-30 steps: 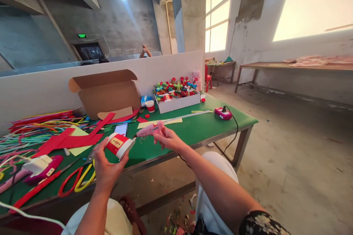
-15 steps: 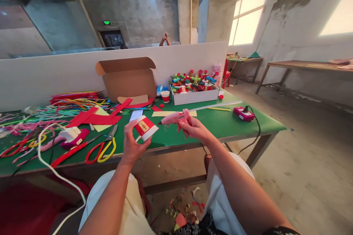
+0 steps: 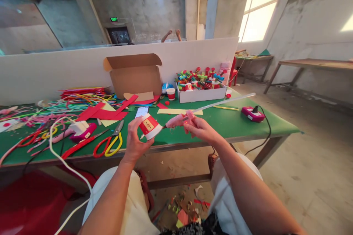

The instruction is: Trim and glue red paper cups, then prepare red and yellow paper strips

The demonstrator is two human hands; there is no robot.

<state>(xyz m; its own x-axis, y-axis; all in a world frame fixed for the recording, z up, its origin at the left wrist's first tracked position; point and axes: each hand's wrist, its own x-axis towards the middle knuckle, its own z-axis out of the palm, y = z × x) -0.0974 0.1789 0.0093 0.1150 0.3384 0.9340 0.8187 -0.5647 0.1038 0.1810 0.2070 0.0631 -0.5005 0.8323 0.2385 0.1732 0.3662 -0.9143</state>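
Observation:
My left hand [image 3: 137,140] holds a small paper cup [image 3: 150,126] on its side above the table's front edge. The cup is white with a red band and a yellowish label, and its rim faces right. My right hand [image 3: 202,128] grips a pink glue gun [image 3: 176,121], with a long clear glue stick [image 3: 226,102] running out of its back. The dark nozzle is at the cup's rim; whether it touches cannot be made out. A small red light glows on the gun.
Scissors [image 3: 110,143], pipe cleaners [image 3: 82,97] and red paper strips [image 3: 103,114] lie on the left of the green table [image 3: 264,121]. At the back are an open cardboard box [image 3: 135,77], a white box [image 3: 202,95] of colourful pieces and another cup [image 3: 171,94]. A power strip [image 3: 252,114] sits right.
The view has shifted a little left. The cup has turned slightly and the gun's nozzle is nearer its rim. Beyond the partition, another person's raised hands have moved apart.

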